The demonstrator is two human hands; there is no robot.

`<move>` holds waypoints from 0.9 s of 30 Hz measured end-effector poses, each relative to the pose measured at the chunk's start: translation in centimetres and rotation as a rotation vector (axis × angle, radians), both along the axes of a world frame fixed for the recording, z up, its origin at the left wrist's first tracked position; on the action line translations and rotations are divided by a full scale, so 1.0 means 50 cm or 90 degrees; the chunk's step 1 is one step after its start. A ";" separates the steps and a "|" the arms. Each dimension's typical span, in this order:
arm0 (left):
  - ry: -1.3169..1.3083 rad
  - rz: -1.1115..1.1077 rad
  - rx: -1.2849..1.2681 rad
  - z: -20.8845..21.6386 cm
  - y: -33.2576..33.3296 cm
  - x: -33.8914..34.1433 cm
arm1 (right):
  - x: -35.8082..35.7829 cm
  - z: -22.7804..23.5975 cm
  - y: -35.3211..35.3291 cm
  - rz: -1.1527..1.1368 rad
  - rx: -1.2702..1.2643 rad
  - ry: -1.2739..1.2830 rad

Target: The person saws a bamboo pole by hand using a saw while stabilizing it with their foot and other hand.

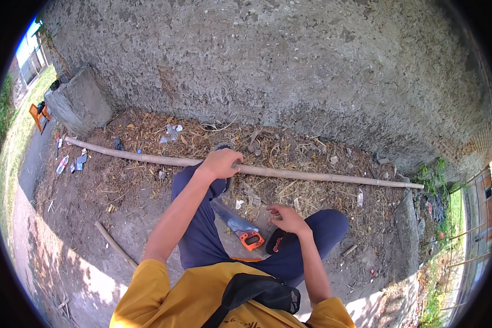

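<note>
A long bamboo pole (311, 176) lies crosswise in front of me, over the ground by the wall. My left hand (222, 164) is closed around its middle, next to my left foot, and covers a short stretch of it. My right hand (288, 220) hovers by my right leg, fingers loosely bent and apart, with nothing visible in it. Between my legs a handsaw (251, 239) lies on the dirt; its handle is orange and points toward me, and its blade reaches under or beside my left leg.
A rough concrete wall (268, 65) rises behind the pole, with a concrete block (79, 101) at its left end. Dry leaves and plastic litter (171, 133) cover the strip below. A shorter stick (116, 244) lies to my left. An orange chair (40, 115) stands far left.
</note>
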State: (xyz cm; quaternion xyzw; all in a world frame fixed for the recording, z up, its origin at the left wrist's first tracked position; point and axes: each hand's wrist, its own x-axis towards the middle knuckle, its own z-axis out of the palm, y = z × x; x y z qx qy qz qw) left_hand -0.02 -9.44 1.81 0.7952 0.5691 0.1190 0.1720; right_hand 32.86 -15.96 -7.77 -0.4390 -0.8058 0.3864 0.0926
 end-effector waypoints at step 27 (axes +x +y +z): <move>-0.034 -0.019 -0.008 0.067 -0.066 0.013 | 0.110 0.511 0.060 -0.225 0.418 -0.104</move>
